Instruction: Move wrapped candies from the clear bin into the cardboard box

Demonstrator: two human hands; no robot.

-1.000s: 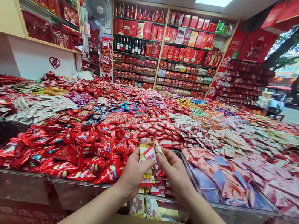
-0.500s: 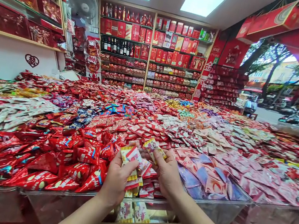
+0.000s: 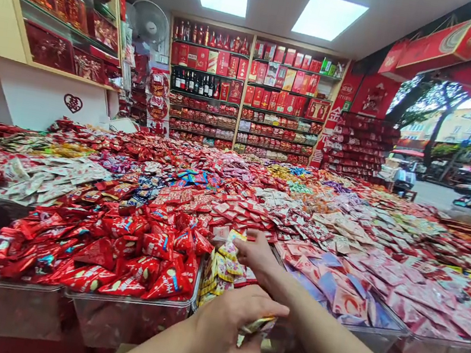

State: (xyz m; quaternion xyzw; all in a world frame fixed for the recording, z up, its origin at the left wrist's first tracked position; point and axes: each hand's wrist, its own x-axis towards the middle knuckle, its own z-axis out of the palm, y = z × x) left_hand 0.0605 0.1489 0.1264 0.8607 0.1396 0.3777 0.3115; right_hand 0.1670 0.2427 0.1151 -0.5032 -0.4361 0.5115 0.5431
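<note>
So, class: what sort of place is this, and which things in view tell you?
Most likely a sweet shop. Wrapped candies lie heaped in clear bins, boxed goods fill wall shelves, and the left hand and right hand handle yellow packets.

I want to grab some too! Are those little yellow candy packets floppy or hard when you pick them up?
Probably floppy: the yellow packets bend and overlap in a loose stack. They look light, since the left hand pinches several at once. The shiny wrappers may be slippery.
</note>
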